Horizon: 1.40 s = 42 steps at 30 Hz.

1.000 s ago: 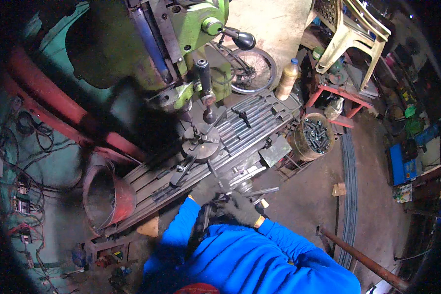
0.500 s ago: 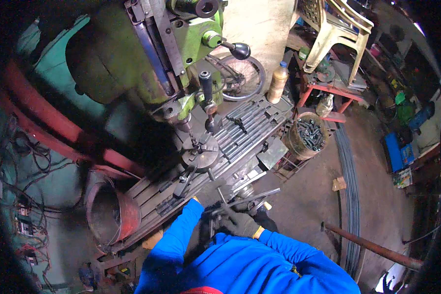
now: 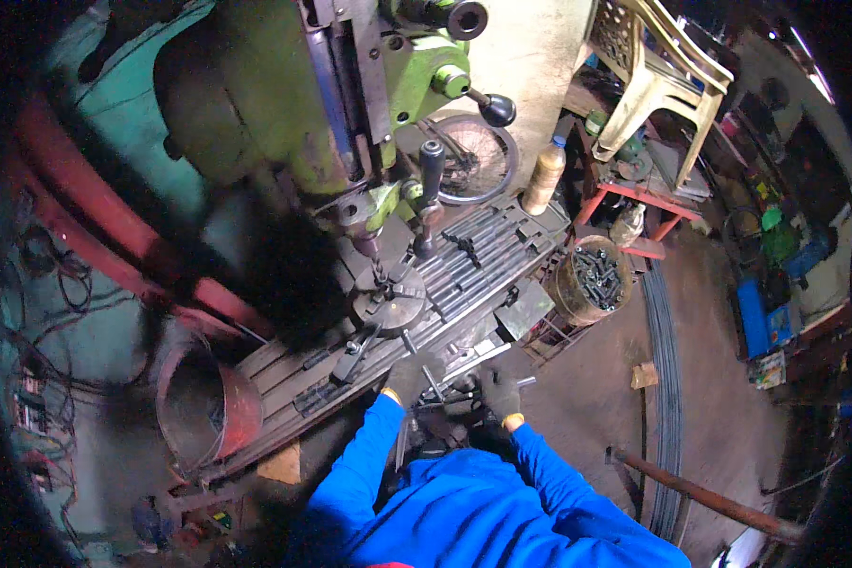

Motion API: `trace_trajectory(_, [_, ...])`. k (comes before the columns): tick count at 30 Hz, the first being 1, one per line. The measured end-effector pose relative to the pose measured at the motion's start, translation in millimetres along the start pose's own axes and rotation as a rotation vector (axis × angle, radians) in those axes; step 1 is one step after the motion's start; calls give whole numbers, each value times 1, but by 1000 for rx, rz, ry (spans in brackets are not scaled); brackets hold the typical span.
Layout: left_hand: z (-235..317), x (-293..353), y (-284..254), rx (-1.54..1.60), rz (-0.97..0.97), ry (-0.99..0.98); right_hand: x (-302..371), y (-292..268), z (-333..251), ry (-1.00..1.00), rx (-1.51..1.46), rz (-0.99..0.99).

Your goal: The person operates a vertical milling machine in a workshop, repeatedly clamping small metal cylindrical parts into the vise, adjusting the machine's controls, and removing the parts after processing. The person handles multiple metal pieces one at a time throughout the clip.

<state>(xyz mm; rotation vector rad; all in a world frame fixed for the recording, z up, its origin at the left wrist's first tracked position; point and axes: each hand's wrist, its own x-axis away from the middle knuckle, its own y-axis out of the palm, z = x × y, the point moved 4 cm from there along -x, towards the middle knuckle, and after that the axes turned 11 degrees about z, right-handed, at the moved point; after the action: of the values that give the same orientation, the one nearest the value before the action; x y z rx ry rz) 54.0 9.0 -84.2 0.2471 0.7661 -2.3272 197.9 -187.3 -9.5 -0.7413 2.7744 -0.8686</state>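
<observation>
My left hand (image 3: 411, 377), in a dark glove, is closed around a T-handled chuck key (image 3: 432, 383) at the near side of the round chuck (image 3: 392, 301). The key's shaft points toward the chuck; whether it sits in the socket is hard to see. Right of it, my gloved right hand (image 3: 500, 391) is closed on a metal bar (image 3: 528, 381), whose end sticks out past the fingers. Above the chuck, a drill bit (image 3: 379, 270) hangs from the green drilling machine (image 3: 417, 80).
The slotted machine table (image 3: 270, 379) carries metal rods (image 3: 488, 248) and a bottle (image 3: 543, 177). A rusty bucket (image 3: 241, 417) stands at its left end. On the right are a drum of metal pieces (image 3: 592, 279), long bars on the floor (image 3: 667, 379) and a rusty pipe (image 3: 705, 497).
My right hand has moved forward and right, onto the bar. Most of the bar's length, visible before, is now covered. The left hand stays by the chuck key; the view has shifted somewhat.
</observation>
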Motion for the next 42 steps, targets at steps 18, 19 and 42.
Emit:
trace_trajectory(18, [171, 154, -69, -216, 439, -895, -99, 99, -208, -897, 218, -362])
trace_trajectory(19, [201, 158, -76, -245, 482, -976, -97, 97, -210, -864, 216, -385])
trace_trajectory(42, [369, -5, -124, -233, 951, -414, -11, -86, -308, -637, -430, -731])
